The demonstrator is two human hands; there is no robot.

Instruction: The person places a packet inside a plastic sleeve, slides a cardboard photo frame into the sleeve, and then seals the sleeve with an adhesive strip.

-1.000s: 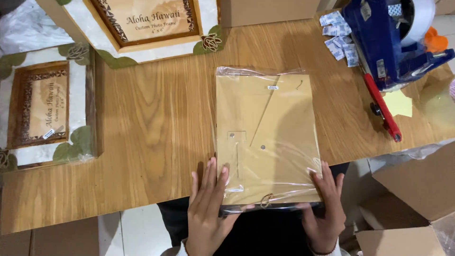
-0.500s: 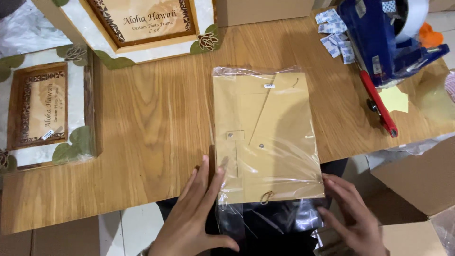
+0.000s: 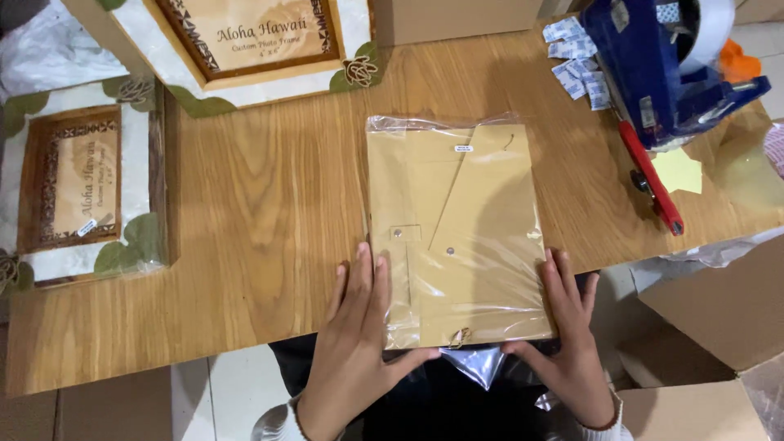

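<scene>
Head view, looking straight down at my wooden worktop point(image 3: 245, 212). My left hand point(image 3: 359, 351) lies flat, fingers spread, on the near left edge of a bagged frame back point(image 3: 457, 229); thumb hooks under the near edge. My right hand point(image 3: 572, 343) does the same on the near right corner. Hands sit well apart, one per side, both open and pressing, not clamped around anything.

Bagged frame back: tan board, stand panel facing up, inside a clear plastic sleeve, lying flat near the middle of the worktop, its near end just at the front edge. Loose sleeve plastic point(image 3: 478, 363) hangs off the front edge between my hands.

Surface: light wood grain, front edge runs slightly tilted across the picture.

Left side: a white photo frame with green leaf corners point(image 3: 82, 192) lies flat, wrapped in plastic. Far edge: a second, larger frame of the same kind point(image 3: 253, 49), turned at an angle, touching a brown box point(image 3: 457, 16) beside it.

Far right: blue tape dispenser point(image 3: 661, 73) with a red handle point(image 3: 649, 175), small blue-and-white sachets point(image 3: 576, 57) just beside it, a yellow star-shaped sticker point(image 3: 678, 171) near the handle.

Below the worktop, right: open cardboard boxes point(image 3: 710, 318). Pale floor point(image 3: 220, 392) shows under the front edge on the left.
</scene>
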